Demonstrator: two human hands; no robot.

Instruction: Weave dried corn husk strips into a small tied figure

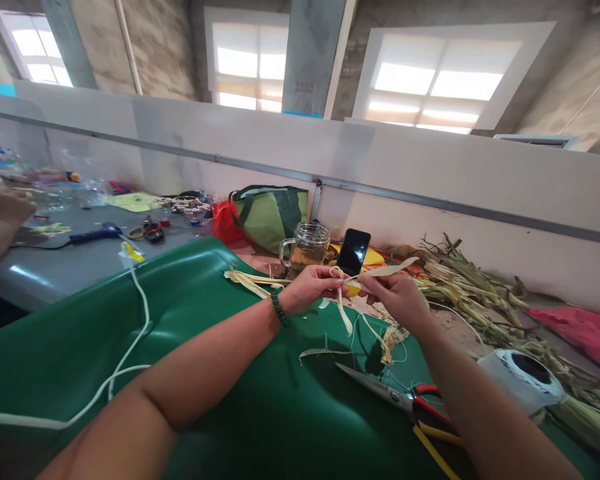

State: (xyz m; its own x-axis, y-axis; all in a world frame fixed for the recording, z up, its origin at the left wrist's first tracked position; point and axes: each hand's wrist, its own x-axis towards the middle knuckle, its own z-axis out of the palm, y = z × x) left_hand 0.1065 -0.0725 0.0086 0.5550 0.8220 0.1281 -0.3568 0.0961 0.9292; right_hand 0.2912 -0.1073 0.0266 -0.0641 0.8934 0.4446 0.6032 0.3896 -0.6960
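The left hand (310, 290) and right hand (397, 298) pinch the pale husk strip (393, 269), fingertips closed beside its small loop; it looks light, pliable, easily torn, best held flat near the loop; one end angles past the right fingers, another hangs over the green sheet (305, 407)

Green sheet (220, 380) smooth, glossy, plastic-looking; scissors (375, 388) show shiny metal blades and glossy red handles; mug (311, 248) clear, glossy, glass-like; dried husks (460, 283) matt, rough, fibrous; pale wall panel (405, 167) smooth, matt.
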